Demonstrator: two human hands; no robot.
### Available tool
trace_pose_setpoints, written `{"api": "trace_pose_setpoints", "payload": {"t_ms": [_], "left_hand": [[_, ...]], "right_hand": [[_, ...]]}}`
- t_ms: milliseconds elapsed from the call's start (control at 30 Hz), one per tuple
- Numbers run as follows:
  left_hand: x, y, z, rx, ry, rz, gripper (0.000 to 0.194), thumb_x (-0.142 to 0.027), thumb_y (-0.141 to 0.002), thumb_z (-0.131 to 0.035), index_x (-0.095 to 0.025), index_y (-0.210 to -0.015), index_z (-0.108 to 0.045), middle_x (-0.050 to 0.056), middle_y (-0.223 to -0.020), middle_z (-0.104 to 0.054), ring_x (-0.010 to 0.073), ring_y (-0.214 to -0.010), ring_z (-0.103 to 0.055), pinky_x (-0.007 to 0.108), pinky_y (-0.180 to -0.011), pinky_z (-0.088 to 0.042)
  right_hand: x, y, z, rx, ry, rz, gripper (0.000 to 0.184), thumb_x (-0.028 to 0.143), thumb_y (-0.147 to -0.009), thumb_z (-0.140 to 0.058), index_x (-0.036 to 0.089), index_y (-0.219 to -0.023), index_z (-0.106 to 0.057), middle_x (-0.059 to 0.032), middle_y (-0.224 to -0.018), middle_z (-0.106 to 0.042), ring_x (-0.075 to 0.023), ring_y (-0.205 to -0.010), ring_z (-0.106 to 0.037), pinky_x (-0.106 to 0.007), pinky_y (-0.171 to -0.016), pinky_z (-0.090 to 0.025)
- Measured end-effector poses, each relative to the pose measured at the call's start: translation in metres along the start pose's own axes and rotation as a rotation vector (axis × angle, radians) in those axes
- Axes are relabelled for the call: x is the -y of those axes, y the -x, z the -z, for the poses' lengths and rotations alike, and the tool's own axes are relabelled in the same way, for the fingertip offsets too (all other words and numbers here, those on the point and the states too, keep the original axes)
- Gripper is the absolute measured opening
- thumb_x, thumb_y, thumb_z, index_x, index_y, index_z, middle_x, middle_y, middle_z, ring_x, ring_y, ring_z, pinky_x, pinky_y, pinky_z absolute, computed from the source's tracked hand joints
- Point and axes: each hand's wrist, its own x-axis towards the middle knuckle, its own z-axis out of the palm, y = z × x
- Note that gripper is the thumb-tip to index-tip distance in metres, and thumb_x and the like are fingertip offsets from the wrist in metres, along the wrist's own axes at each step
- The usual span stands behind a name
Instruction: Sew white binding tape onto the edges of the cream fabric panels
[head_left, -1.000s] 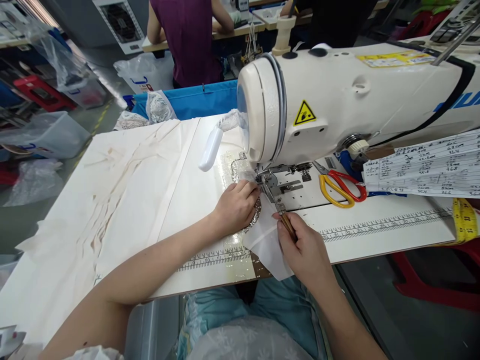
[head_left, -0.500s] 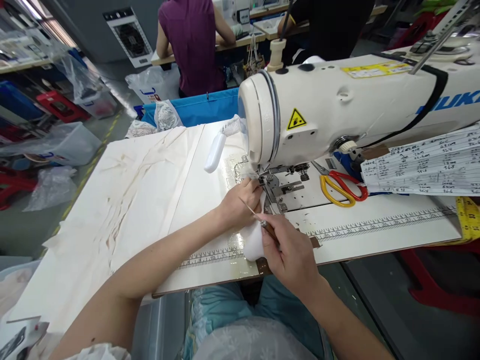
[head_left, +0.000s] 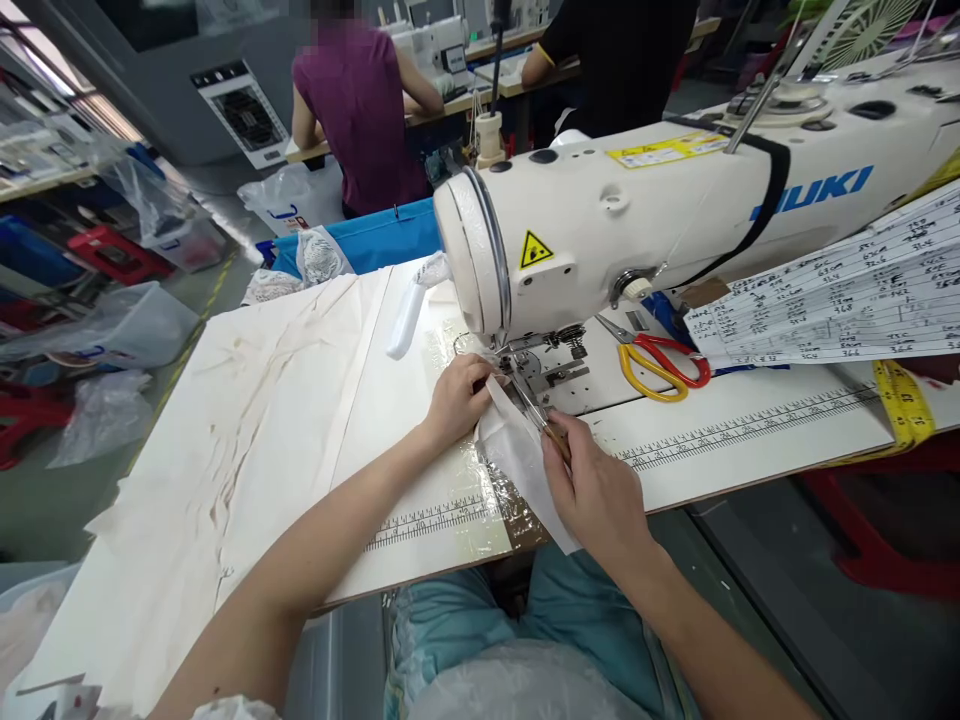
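My left hand (head_left: 455, 402) lies beside the presser foot of the white sewing machine (head_left: 592, 235), its fingers closed on the upper edge of a white fabric piece (head_left: 519, 462). The cloth hangs from there toward the table's front edge, partly behind my other hand. My right hand (head_left: 604, 495) is wrapped round the wooden handle of an awl (head_left: 556, 436), whose metal shaft points up toward the needle area. The tip is too small to make out there.
Red-and-yellow scissors (head_left: 664, 368) lie right of the needle plate, near handwritten paper sheets (head_left: 832, 290) and a yellow tape measure (head_left: 902, 405). Cream fabric pieces (head_left: 292, 400) spread over the left tabletop. A white wrapped object (head_left: 405, 320) lies left of the machine head. Two people sit beyond.
The awl has swung from pointing up-left to lying along the fabric toward the presser foot. The white fabric now stretches out flatter toward the front edge. The camera view has shifted right.
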Motion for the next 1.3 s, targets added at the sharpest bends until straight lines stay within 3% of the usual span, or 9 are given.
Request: {"api": "trace_pose_setpoints", "payload": {"t_ms": [300,667,1300], "left_hand": [[0.001,-0.001,0.000,-0.008,0.124,0.051,0.012,-0.023,-0.089,-0.062,-0.020,-0.079,-0.068,0.004,-0.089,-0.070,0.0189,-0.088,-0.065,0.036,-0.081,-0.054],[0.000,-0.001,0.002,0.008,0.124,0.043,0.014,-0.024,-0.090,-0.060,-0.020,-0.079,-0.068,0.004,-0.090,-0.070,0.0187,-0.089,-0.064,0.035,-0.082,-0.053],[0.004,-0.001,0.001,0.019,0.091,0.016,0.011,-0.021,-0.089,-0.060,-0.021,-0.081,-0.067,0.004,-0.090,-0.068,0.0202,-0.090,-0.062,0.035,-0.083,-0.051]], "right_hand": [[0.004,-0.012,-0.010,-0.011,0.147,0.029,0.037,0.027,-0.099,-0.038,0.016,-0.116,-0.069,-0.0066,-0.097,-0.079,-0.0187,-0.064,-0.070,-0.027,-0.050,-0.040],[0.004,-0.016,-0.013,-0.001,0.146,0.019,0.033,0.024,-0.097,-0.041,0.016,-0.113,-0.069,-0.0072,-0.093,-0.079,-0.0197,-0.062,-0.069,-0.028,-0.048,-0.038],[0.008,-0.016,-0.012,0.078,0.201,-0.024,0.034,0.024,-0.101,-0.041,0.017,-0.125,-0.064,-0.0057,-0.107,-0.077,-0.0162,-0.071,-0.071,-0.027,-0.051,-0.038]]}}
